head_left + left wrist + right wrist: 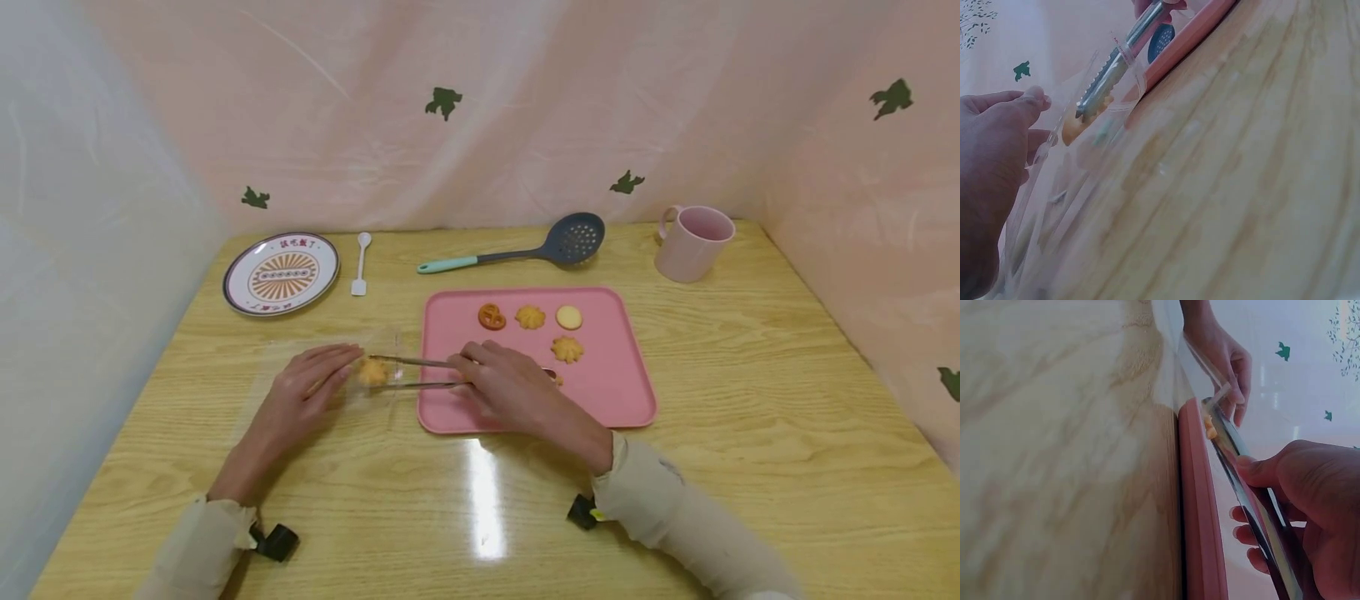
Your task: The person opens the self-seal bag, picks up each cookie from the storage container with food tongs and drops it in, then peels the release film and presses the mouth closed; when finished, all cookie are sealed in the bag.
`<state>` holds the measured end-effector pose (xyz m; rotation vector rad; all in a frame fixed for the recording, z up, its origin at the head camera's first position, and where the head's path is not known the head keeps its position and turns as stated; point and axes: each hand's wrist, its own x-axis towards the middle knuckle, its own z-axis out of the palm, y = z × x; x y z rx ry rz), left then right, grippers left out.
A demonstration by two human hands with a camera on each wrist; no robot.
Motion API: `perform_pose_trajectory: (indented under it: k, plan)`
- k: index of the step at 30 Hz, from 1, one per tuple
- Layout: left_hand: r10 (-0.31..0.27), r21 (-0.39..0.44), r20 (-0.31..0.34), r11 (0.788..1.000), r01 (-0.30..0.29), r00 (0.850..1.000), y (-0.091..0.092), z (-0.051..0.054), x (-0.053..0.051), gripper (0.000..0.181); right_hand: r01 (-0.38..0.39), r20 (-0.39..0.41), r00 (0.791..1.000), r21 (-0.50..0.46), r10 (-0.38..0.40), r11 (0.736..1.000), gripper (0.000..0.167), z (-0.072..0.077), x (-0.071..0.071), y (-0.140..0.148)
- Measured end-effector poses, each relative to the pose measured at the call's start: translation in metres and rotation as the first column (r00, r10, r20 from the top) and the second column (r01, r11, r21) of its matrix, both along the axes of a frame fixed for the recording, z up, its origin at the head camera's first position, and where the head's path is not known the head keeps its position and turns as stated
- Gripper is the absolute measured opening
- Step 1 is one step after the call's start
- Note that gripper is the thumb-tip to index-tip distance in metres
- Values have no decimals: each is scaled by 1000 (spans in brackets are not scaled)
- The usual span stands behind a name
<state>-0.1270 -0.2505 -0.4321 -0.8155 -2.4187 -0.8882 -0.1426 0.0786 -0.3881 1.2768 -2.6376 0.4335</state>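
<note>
My left hand [303, 396] pinches the edge of a clear plastic bag [1047, 219] left of the pink tray. A golden flower-shaped cookie [372, 372] is at the bag's mouth, between the tips of metal tongs [423, 362]. My right hand [506, 385] grips the tongs over the tray's left half. In the left wrist view the serrated tong ends reach inside the bag. On the pink tray [450, 325] lie a pretzel [492, 317], two flower-shaped cookies [530, 317] and a round pale cookie [569, 317]. Another piece [553, 375] is partly hidden behind my right hand.
Behind the tray lies a slotted skimmer [577, 239] with a mint handle. A pink mug [692, 246] stands at the back right. At the back left are a patterned plate [282, 273] and a small white spatula [361, 265]. Curtains border the wooden table [360, 517].
</note>
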Motion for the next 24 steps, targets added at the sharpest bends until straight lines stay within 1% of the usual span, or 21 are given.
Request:
perform_pose_trajectory:
  k: [3,8,12,18,24]
  plan:
    - [2,9,12,1000,-2,1000,0,1,0,36,0,13,1000,5,0,1000,29,-1,-1,-5]
    - [-1,16,22,1000,0,1000,0,1,1,37,-2,39,999,41,0,999,32,-1,-2,-14]
    - [5,15,29,1000,-6,1000,0,2,2,38,-21,28,999,41,20,999,31,-1,-2,-21]
    - [9,15,23,1000,-9,1000,1,3,2,38,-43,11,999,24,43,999,27,-3,-4,-30]
    - [10,15,12,1000,-10,1000,2,4,1,40,-34,42,999,42,32,999,26,-3,-5,-38]
